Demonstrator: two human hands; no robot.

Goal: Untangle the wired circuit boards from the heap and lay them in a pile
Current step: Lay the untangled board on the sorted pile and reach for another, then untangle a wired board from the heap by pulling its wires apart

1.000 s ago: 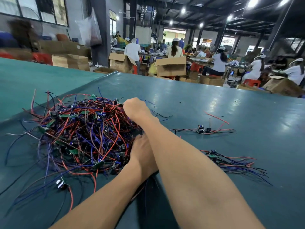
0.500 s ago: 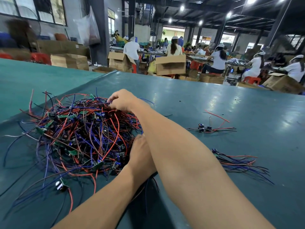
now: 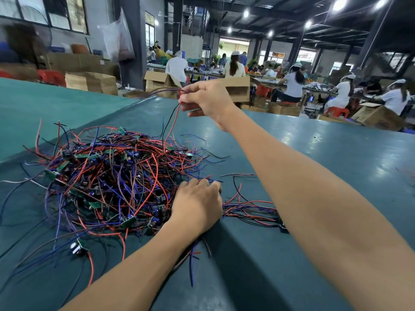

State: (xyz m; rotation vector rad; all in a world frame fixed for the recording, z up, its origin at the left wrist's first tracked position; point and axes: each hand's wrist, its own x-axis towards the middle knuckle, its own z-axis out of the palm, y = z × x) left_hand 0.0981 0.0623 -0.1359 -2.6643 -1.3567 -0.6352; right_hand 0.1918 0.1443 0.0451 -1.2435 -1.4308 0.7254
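Note:
A tangled heap (image 3: 116, 180) of small green circuit boards with red, blue and black wires lies on the green table (image 3: 325, 158) at the left. My right hand (image 3: 205, 101) is raised above the heap's far side and pinches wires; a red and a black wire (image 3: 173, 126) run from it down into the heap. My left hand (image 3: 197, 204) rests on the heap's near right edge, fingers curled down over the wires. A small bunch of wired boards (image 3: 251, 209) lies just right of my left hand, partly hidden behind my right forearm.
A single board with a red wire (image 3: 78, 248) lies loose in front of the heap. Loose wire ends spread around the heap. Beyond the table's far edge stand cardboard boxes (image 3: 92, 81) and several seated workers (image 3: 292, 86).
My right hand has lifted from the top of the heap, up and to the right, drawing wires out with it. My left hand has stayed on the heap's near edge.

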